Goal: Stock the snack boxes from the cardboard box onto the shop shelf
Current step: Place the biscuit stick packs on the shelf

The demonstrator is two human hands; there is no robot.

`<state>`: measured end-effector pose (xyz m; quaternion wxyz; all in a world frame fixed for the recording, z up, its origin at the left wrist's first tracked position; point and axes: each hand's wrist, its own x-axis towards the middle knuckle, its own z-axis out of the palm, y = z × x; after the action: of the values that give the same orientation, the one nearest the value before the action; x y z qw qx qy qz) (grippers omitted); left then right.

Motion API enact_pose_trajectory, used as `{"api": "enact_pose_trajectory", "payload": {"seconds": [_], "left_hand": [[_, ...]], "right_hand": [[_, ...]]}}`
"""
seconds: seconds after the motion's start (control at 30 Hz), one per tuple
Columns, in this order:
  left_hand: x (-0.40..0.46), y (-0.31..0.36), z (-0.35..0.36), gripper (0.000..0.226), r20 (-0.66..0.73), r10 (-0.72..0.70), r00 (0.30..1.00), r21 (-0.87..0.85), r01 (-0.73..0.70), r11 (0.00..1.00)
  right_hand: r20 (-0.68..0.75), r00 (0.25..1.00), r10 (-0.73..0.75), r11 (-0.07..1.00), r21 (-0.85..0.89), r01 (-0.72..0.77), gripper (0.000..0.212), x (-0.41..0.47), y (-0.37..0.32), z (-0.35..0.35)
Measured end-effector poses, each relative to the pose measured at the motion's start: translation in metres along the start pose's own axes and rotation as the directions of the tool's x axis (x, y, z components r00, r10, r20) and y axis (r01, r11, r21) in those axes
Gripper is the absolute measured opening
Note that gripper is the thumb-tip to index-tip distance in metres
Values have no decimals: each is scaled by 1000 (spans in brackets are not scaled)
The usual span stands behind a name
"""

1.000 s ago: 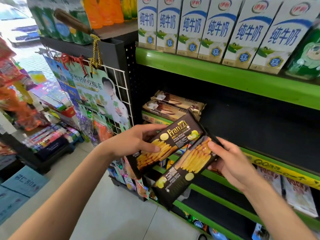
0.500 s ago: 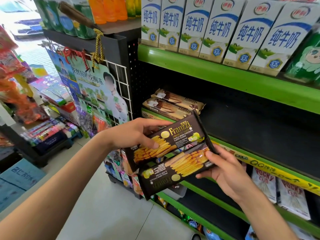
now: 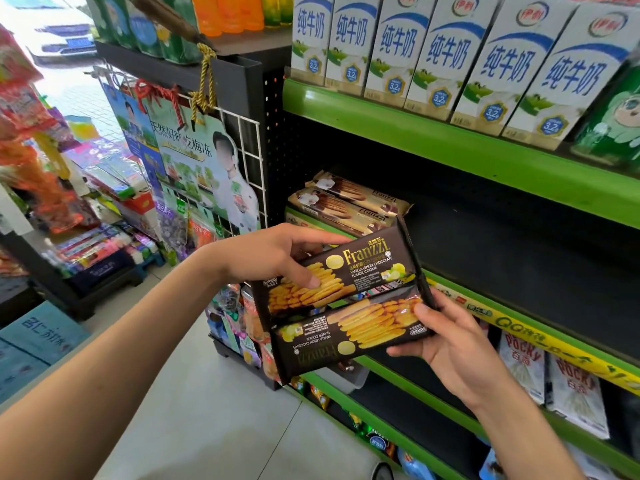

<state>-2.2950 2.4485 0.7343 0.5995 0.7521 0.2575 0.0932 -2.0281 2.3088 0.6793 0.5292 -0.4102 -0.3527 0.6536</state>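
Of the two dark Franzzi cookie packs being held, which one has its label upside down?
The lower pack, gripped by the right hand: its Franzzi name reads inverted. The upper pack, in the left hand, reads upright.

Small shop: green shelves (image 3: 450,143) with rows of milk cartons (image 3: 446,60), cookie packs (image 3: 349,206), yellow price strip (image 3: 540,332), snack bags hanging on wire rack (image 3: 242,174).
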Motion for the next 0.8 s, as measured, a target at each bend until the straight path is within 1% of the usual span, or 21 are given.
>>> {"api": "enact_pose_trajectory", "payload": {"seconds": [0.07,0.17,0.2,0.3,0.4,0.5,0.67,0.8], "left_hand": [[0,1,0,66,2,2,1000,3,-2,1000],[0,0,1,66,13,-2,1000,1,1,1000],[0,-1,1,67,17,-2,1000,-2,2,1000],[-1,-1,2,66,25,-3,1000,-7,3,1000],[-1,-2,2,67,31,-1,1000,-26,1,1000],[-2,-3,3,67,20,-3,1000,-36,4,999],[-3,0,4,67,31,-10,999,-13,10,1000],[-1,2,8,70,23,-31,999,-14,31,999]], "right_hand": [[2,1000,4,1000,0,-4,28,-1,-1,1],[3,1000,7,1000,-2,-7,41,-1,-2,3],[2,1000,4,1000,-6,-4,41,-2,-1,3],[-4,1000,-7,1000,-16,7,34,-3,0,4],[-9,1000,-4,1000,-11,4,34,-3,1,4],[-17,1000,-6,1000,-3,6,26,-3,2,2],[-14,1000,14,1000,-6,-15,25,-4,4,1],[-102,995,-3,1000,-15,1,21,-2,2,2]]}}
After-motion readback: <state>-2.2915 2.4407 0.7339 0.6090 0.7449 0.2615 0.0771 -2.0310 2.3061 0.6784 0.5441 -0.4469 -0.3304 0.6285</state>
